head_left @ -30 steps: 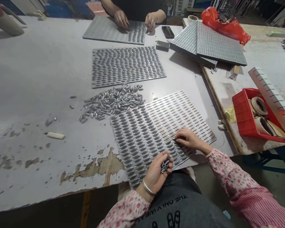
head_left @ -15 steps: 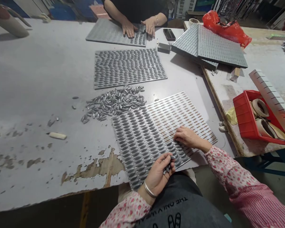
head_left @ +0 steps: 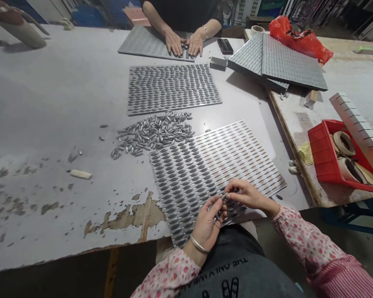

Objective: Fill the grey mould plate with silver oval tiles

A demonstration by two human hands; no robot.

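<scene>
1. Left hand [head_left: 207,225]: palm up, fingers curled round loose metal pieces [head_left: 218,215], thumb folded in toward the index finger. Works as a cup, likely to hold a small supply near the panel.
2. Right hand [head_left: 247,194]: thumb and index pinch one slim piece [head_left: 224,196] at the left fingertips. Can't tell if left thumb grips it too. Other right fingers bent, partly hidden. Hands meet low over the panel, so reach is short.
3. Near panel [head_left: 236,151]: flat on the table [head_left: 65,103], angled at the body edge. Left part carries dark oval pieces in rows; upper right shows bare slots. Angle probably suits the arms.
4. Loose pile [head_left: 155,130]: just beyond the panel's far left edge, likely for easy refills.
5. Red bin [head_left: 323,153]: off to the right, holds rolls, out of the hands' way.
6. Middle panel [head_left: 174,89]: flat beyond the pile, rows of ovals.
7. Stacked panels [head_left: 295,62]: far right, overlapping, maybe to save space.
8. Co-worker's hands [head_left: 184,43]: fingers extended, pressed on the far panel [head_left: 143,41], perhaps to steady it.
</scene>
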